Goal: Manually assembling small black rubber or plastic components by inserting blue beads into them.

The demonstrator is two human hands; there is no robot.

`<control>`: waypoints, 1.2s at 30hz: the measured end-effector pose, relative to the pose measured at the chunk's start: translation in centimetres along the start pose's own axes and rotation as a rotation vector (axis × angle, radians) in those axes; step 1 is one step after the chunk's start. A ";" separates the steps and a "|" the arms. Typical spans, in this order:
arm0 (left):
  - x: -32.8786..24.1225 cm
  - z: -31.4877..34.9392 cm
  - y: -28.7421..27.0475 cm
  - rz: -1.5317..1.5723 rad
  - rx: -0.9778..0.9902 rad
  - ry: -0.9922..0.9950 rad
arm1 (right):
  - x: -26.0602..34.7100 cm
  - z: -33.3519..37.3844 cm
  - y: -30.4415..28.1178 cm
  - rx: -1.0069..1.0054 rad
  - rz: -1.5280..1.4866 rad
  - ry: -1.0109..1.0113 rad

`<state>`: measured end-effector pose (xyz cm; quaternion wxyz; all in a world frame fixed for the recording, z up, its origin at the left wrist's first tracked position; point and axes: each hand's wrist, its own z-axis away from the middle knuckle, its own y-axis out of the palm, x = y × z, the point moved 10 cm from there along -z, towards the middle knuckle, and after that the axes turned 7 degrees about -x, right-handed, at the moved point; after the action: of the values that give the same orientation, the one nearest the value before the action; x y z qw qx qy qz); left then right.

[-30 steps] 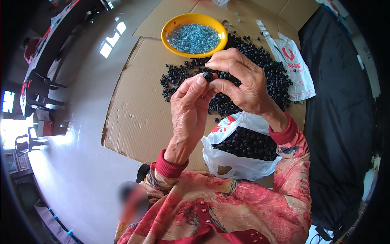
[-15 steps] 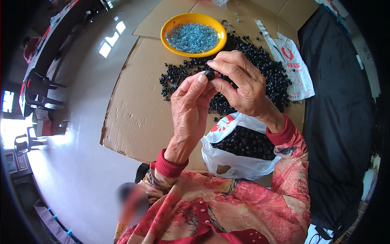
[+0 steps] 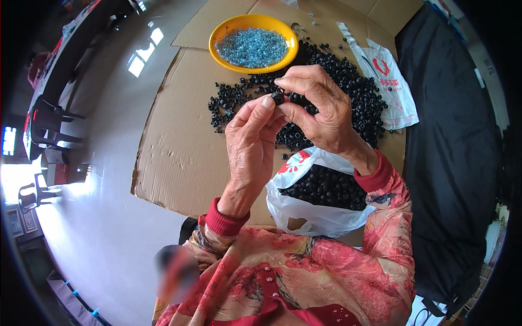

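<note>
My left hand (image 3: 251,136) is closed, its thumb and fingertips pinching a small round black plastic piece (image 3: 278,98) with a hollow in it. My right hand (image 3: 321,111) comes in from the right, its thumb beside that piece and its index finger curled just above. Whether a further small part sits in the right fingertips is too small to make out. Beneath both hands spreads a pile of black plastic pieces (image 3: 365,103). Beyond them stands a yellow oval dish (image 3: 216,61) full of small clear bluish pieces (image 3: 252,48).
A white plastic bag (image 3: 283,209) filled with black pieces (image 3: 323,187) lies close to my body. Flattened cardboard (image 3: 168,136) lies under everything. A flat white bag (image 3: 399,103) rests right of the pile, next to a large black cloth surface (image 3: 451,163). Chairs (image 3: 51,127) stand far left.
The whole view has shifted slightly, so everything appears a little farther up and left. My hands keep nearly the same pose around the black piece.
</note>
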<state>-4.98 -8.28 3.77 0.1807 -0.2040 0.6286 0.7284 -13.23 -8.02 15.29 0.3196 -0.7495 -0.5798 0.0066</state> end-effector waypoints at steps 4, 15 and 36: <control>0.1 0.2 -0.3 0.016 -0.017 -0.003 | 0.0 0.1 0.0 -0.007 -0.013 0.018; -0.2 0.0 -0.3 0.019 -0.004 0.022 | -0.1 0.3 0.4 0.006 0.001 0.018; 0.5 -0.1 -1.2 -0.022 -0.058 -0.012 | 0.1 0.6 0.6 0.009 0.010 -0.053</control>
<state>-4.79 -8.18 2.51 0.1865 -0.2114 0.6040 0.7455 -12.88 -7.75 14.57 0.3075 -0.7504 -0.5843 0.0307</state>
